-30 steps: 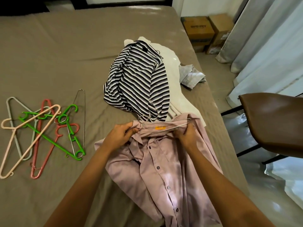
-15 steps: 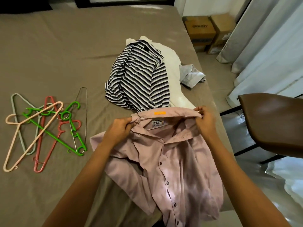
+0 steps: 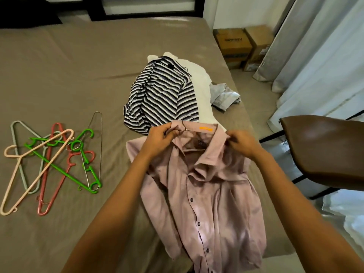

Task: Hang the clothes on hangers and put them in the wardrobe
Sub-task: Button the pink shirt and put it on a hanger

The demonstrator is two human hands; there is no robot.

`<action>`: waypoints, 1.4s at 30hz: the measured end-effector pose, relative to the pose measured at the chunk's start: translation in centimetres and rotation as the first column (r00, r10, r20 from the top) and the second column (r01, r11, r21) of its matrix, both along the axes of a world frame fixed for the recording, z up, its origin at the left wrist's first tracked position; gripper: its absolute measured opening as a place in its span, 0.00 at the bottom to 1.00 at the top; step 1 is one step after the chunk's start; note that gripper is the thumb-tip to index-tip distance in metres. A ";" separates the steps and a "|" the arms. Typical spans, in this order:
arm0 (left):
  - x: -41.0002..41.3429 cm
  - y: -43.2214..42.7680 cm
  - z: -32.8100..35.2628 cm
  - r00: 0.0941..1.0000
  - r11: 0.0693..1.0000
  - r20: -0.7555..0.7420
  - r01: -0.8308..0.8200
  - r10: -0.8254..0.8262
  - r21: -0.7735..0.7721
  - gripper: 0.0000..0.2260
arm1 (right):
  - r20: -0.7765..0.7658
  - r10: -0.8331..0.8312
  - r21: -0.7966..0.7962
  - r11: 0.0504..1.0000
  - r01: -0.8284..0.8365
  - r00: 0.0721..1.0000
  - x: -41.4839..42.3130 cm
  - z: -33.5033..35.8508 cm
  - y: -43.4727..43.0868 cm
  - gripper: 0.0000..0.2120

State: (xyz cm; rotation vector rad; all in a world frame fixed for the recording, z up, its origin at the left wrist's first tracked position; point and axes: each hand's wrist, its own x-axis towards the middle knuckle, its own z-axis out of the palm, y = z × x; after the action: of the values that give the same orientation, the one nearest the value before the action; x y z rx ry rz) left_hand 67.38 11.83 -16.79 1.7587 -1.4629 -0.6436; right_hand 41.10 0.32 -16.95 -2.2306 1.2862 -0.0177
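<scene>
In the head view, a pink shirt is seen spread front-up over the near edge of the bed, buttoned down its lower front, with its hem hanging past the mattress edge. Its collar is held at both ends: the left end is pinched in the curled fingers of the left hand, and the right end is pinched between thumb and fingers of the right hand. A wire hanger is lodged inside the open neck, its bar showing below the label and its hook rising just beside the left hand; whether the wire itself is gripped cannot be told. Just beyond the collar a striped shirt is laid on a white garment, with a crumpled grey garment beside them at the bed's right edge. A heap of coloured hangers is scattered well apart to the left. A brown chair is placed to the right, and cardboard boxes are stacked on the floor beside curtains.
</scene>
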 end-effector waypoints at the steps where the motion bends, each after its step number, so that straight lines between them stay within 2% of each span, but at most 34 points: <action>1: -0.1 -0.9 0.0 0.999 0.999 -0.008 -0.034 0.034 -0.026 0.08 | 0.082 -0.090 -0.060 0.994 0.095 0.993 0.3 -0.3 -1.0 0.08; 3: -0.3 -2.9 -0.4 0.990 0.985 0.036 -0.130 0.135 -0.109 0.06 | 0.236 -0.235 -0.161 0.948 0.276 0.943 1.1 -1.0 -2.7 0.12; 5: -0.6 -4.8 -1.8 0.946 0.957 0.174 -0.248 0.273 -0.151 0.06 | 0.187 -0.416 -0.213 0.867 0.450 0.890 2.4 -2.1 -4.3 0.16; 7: -0.9 -6.2 -4.0 0.879 0.902 0.212 -0.430 0.428 -0.039 0.09 | 0.037 -0.637 -0.243 0.742 0.625 0.770 4.0 -3.1 -5.0 0.16; 8: -1.2 -6.5 -5.3 0.855 0.864 0.179 -0.501 0.487 0.046 0.11 | 0.021 -0.694 -0.205 0.701 0.683 0.719 4.4 -3.5 -4.9 0.18; 10: -2.0 -6.3 -7.3 0.842 0.828 0.065 -0.538 0.535 0.155 0.12 | 0.126 -0.728 -0.044 0.674 0.737 0.674 4.4 -4.3 -3.8 0.22; 12: -2.8 -5.7 -8.6 0.831 0.826 -0.076 -0.529 0.551 0.197 0.13 | 0.326 -0.673 0.094 0.721 0.686 0.663 4.2 -5.8 -1.1 0.15; 14: -3.4 -4.6 -9.2 0.784 0.808 -0.211 -0.540 0.585 0.235 0.19 | 0.404 -0.566 0.096 0.808 0.582 0.719 4.1 -7.5 2.7 0.03; 16: -4.3 -3.4 -9.8 0.758 0.801 -0.264 -0.542 0.596 0.254 0.23 | 0.392 -0.514 0.138 0.853 0.503 0.763 4.6 -9.3 6.0 0.06; 19: -6.0 -1.4 -10.9 0.767 0.822 -0.296 -0.523 0.570 0.226 0.15 | 0.369 -0.498 0.174 0.866 0.469 0.784 6.0 -11.2 9.0 0.10; 22: -7.6 0.1 -12.3 0.809 0.854 -0.275 -0.482 0.520 0.197 0.06 | 0.143 -0.406 0.005 0.912 0.410 0.903 7.8 -12.1 9.2 0.21; 24: -8.3 0.4 -12.8 0.822 0.866 -0.275 -0.461 0.498 0.192 0.08 | 0.024 -0.393 -0.045 0.918 0.393 0.919 8.8 -12.1 8.5 0.29; 26: -8.5 0.1 -13.0 0.830 0.872 -0.269 -0.461 0.489 0.163 0.10 | -0.057 -0.437 -0.044 0.899 0.435 0.897 9.4 -12.1 7.4 0.34; 28: -8.6 -0.6 -13.0 0.847 0.883 -0.251 -0.447 0.469 0.142 0.09 | -0.068 -0.491 -0.042 0.871 0.489 0.869 9.8 -12.0 6.6 0.30; 30: -8.6 -1.7 -12.6 0.860 0.899 -0.264 -0.409 0.437 0.157 0.06 | 0.037 -0.583 0.009 0.813 0.583 0.812 9.8 -11.9 6.1 0.20; 32: -8.5 -2.9 -12.4 0.871 0.911 -0.272 -0.370 0.409 0.184 0.05 | 0.180 -0.647 0.059 0.759 0.648 0.741 9.4 -11.7 5.8 0.15; 35: -8.6 -3.9 -12.3 0.901 0.910 -0.185 -0.350 0.392 0.223 0.06 | 0.414 -0.609 0.076 0.764 0.641 0.676 8.1 -11.3 6.1 0.07; 37: -8.7 -4.3 -12.0 0.920 0.898 -0.073 -0.355 0.385 0.259 0.08 | 0.498 -0.625 0.144 0.743 0.653 0.601 7.5 -11.0 6.2 0.09; 40: -8.9 -4.7 -11.5 0.927 0.871 0.064 -0.369 0.369 0.324 0.09 | 0.516 -0.694 0.262 0.687 0.678 0.503 7.0 -10.9 6.2 0.16; 42: -9.0 -4.8 -11.5 0.929 0.861 0.104 -0.369 0.356 0.349 0.10 | 0.523 -0.720 0.348 0.669 0.656 0.457 6.9 -10.8 6.4 0.16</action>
State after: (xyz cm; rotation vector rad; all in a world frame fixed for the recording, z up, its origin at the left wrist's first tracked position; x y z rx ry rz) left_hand 58.39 6.99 -28.32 2.2711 -1.0295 -0.7144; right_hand 47.98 6.69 -27.80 -1.2439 1.6257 -0.9203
